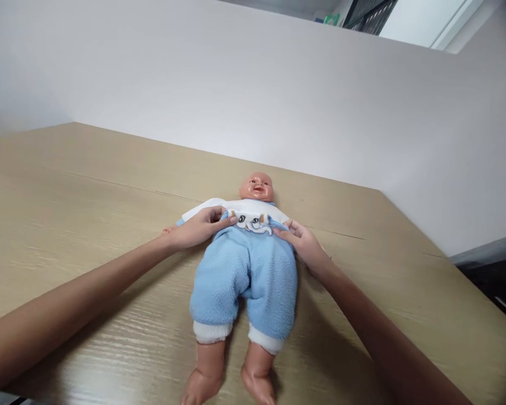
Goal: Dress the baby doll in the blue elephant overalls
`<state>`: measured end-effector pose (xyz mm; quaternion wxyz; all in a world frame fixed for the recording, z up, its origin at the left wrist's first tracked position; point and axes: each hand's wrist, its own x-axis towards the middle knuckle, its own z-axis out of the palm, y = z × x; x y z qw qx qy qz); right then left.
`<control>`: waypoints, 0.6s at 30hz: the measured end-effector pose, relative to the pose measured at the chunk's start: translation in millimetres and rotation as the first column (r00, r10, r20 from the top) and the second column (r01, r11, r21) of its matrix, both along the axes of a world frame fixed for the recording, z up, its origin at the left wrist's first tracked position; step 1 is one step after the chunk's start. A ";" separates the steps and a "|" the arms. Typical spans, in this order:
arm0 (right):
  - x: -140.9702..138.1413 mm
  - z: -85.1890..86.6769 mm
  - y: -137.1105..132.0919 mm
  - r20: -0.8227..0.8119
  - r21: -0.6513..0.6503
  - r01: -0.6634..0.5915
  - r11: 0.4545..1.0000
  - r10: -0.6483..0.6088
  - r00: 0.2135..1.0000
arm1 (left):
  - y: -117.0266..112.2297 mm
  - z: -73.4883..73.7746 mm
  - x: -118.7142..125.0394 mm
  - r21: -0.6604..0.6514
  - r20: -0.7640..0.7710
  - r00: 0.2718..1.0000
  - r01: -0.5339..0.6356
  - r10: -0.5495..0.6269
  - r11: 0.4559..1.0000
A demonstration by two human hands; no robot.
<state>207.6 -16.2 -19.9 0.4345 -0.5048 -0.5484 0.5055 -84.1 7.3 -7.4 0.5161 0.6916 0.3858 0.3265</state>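
Observation:
A baby doll (256, 187) lies on its back on a light wooden table (67, 185), head away from me, bare feet toward me. It wears a white shirt (253, 209) with an elephant print and fluffy light blue trousers (247, 275). My left hand (198, 228) pinches the trousers' waistband at the doll's left-side hip as I see it. My right hand (301, 242) grips the waistband on the opposite side. Both hands are closed on the fabric.
A plain white wall (236, 95) rises right behind the table. The table's right edge (468, 292) drops off to a dark floor area. A window and dark panel show at the top right.

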 end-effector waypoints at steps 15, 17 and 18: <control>3.0 -17.8 -32.6 -0.426 -0.356 -0.031 0.934 -0.132 0.895 | -7.8 -11.9 1.6 0.114 -0.070 0.998 0.006 0.002 0.993; 2.7 -21.2 -30.8 -0.395 -0.346 -0.015 0.938 -0.131 0.909 | -8.0 -15.1 3.7 0.089 -0.055 0.997 -0.039 0.044 0.995; 3.6 -22.4 -30.8 -0.366 -0.327 0.011 0.945 -0.138 0.920 | -8.5 -16.5 3.2 0.084 -0.056 0.997 -0.049 0.053 0.995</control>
